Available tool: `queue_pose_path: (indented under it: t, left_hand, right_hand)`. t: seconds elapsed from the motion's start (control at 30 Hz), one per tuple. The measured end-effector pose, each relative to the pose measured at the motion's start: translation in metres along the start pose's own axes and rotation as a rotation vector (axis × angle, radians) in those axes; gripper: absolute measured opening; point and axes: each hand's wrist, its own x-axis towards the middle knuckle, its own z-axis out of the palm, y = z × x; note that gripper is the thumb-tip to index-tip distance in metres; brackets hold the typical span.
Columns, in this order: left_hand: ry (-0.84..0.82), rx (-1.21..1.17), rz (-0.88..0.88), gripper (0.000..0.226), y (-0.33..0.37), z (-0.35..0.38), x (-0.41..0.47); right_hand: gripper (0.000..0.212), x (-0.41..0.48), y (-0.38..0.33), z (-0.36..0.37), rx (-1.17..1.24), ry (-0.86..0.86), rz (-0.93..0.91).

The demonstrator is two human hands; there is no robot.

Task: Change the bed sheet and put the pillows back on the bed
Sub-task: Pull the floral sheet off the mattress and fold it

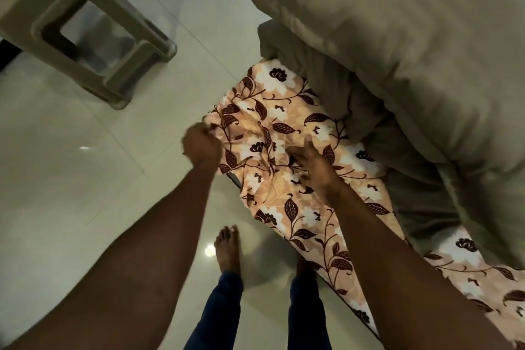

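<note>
A peach bed sheet (287, 111) with white flowers and dark brown leaves covers the bed's corner in the middle of the view. My left hand (201, 145) grips the sheet's bunched corner at the bed's left edge, fingers curled round the cloth. My right hand (312, 159) pinches a fold of the same sheet a little to the right, on top of the mattress. Two plain beige pillows (397, 31) lie stacked on the bed at the upper right, with a grey-green blanket (377, 122) crumpled below them.
A beige plastic stool (85, 25) stands on the glossy tiled floor (71, 179) at the upper left. My bare feet (227, 247) and blue trouser legs stand close to the bed's edge at the bottom.
</note>
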Motion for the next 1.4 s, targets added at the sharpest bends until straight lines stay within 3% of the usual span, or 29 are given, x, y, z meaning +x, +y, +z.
queue_pose_path:
  t: [0.07, 0.17, 0.23, 0.37, 0.47, 0.53, 0.6, 0.7, 0.77, 0.97, 1.17, 1.4]
  left_hand:
    - [-0.181, -0.147, 0.129, 0.021, 0.033, 0.018, -0.051]
    - [-0.781, -0.280, 0.382, 0.021, 0.088, 0.052, -0.142]
    - [-0.904, -0.245, 0.489, 0.019, 0.118, 0.063, -0.191]
    - [-0.642, -0.237, 0.365, 0.020, 0.119, 0.064, -0.211]
    - [-0.160, 0.061, 0.282, 0.050, 0.072, 0.061, -0.204]
    - [-0.130, 0.170, 0.122, 0.070, 0.041, 0.057, -0.212]
    - [-0.366, 0.208, 0.183, 0.059, 0.021, 0.059, -0.221]
    - [-1.027, 0.185, 0.320, 0.038, 0.019, 0.054, -0.237]
    - [-1.176, 0.189, 0.364, 0.042, 0.026, 0.042, -0.246]
    - [-0.885, 0.068, 0.187, 0.037, 0.042, -0.047, -0.193]
    - [-0.770, 0.087, 0.300, 0.019, 0.052, -0.182, -0.115]
    - [-0.629, 0.176, 0.444, 0.019, 0.032, -0.325, -0.039]
  right_hand:
    - [0.077, -0.003, 0.003, -0.016, 0.138, 0.055, -0.013]
    - [0.074, -0.014, -0.002, -0.039, 0.403, 0.287, -0.043]
    - [0.059, -0.020, 0.005, -0.063, 0.530, 0.461, -0.034]
    - [0.064, -0.039, 0.025, -0.095, 0.348, 0.459, 0.060]
    - [0.070, -0.045, 0.025, -0.084, 0.160, 0.380, 0.057]
    - [0.079, -0.043, 0.025, -0.076, 0.011, 0.414, 0.068]
    - [0.072, -0.045, 0.029, -0.069, -0.118, 0.465, 0.083]
    - [0.052, -0.065, 0.026, -0.055, -0.298, 0.489, 0.016]
    - [0.047, -0.082, 0.023, -0.051, -0.352, 0.493, -0.038]
    - [0.049, -0.143, -0.016, -0.028, -0.488, 0.491, -0.025]
    - [0.059, -0.194, -0.070, 0.042, -0.657, 0.365, -0.005]
    - [0.069, -0.221, -0.149, 0.171, -0.952, 0.248, -0.131]
